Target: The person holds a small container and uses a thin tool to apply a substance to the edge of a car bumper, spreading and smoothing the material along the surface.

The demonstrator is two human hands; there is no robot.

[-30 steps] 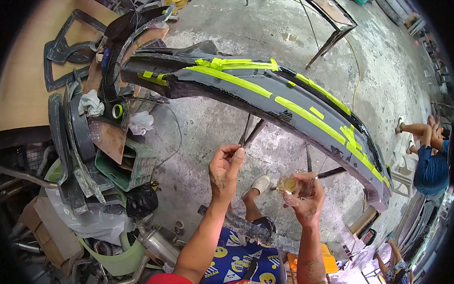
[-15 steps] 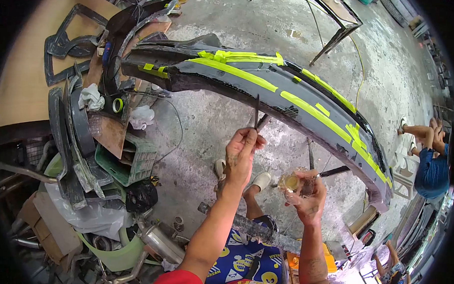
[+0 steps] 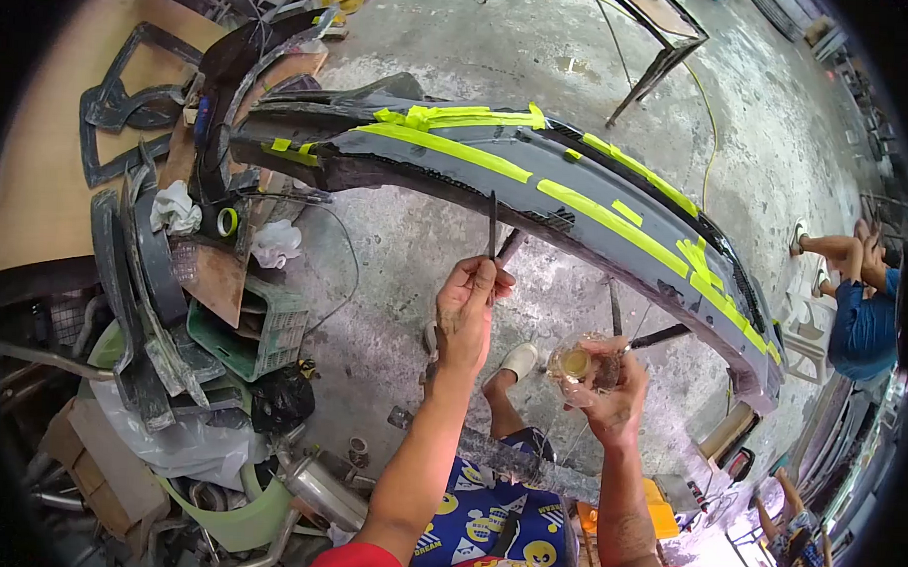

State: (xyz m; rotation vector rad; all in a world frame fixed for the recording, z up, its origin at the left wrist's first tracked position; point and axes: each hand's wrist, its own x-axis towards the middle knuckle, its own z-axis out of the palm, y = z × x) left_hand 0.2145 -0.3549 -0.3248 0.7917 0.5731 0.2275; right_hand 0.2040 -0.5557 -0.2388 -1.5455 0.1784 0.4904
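Observation:
My left hand [image 3: 465,309] is closed in a pinch around a thin, dark, narrow stick-like tool [image 3: 493,223]. It points up, and its tip overlaps the lower edge of a long grey bumper [image 3: 458,159] in this view. Strips of bright yellow-green tape [image 3: 616,218] run along the bumper. To the right, my right hand [image 3: 615,394] has its fingers wrapped round a clear plastic cup [image 3: 574,364] with something yellowish in it. The cup is below the bumper in view, apart from the tool.
Dark stand legs [image 3: 662,337] show under the bumper. At left are a green crate [image 3: 272,327], a tape roll [image 3: 227,222], crumpled white paper [image 3: 176,212] and dark trim pieces [image 3: 133,312]. A seated person [image 3: 861,323] is at far right. Metal pipes [image 3: 327,489] lie lower left.
The whole view has shifted slightly, so the bumper and both hands appear a little further left. Each hand keeps its hold on the tool and the cup.

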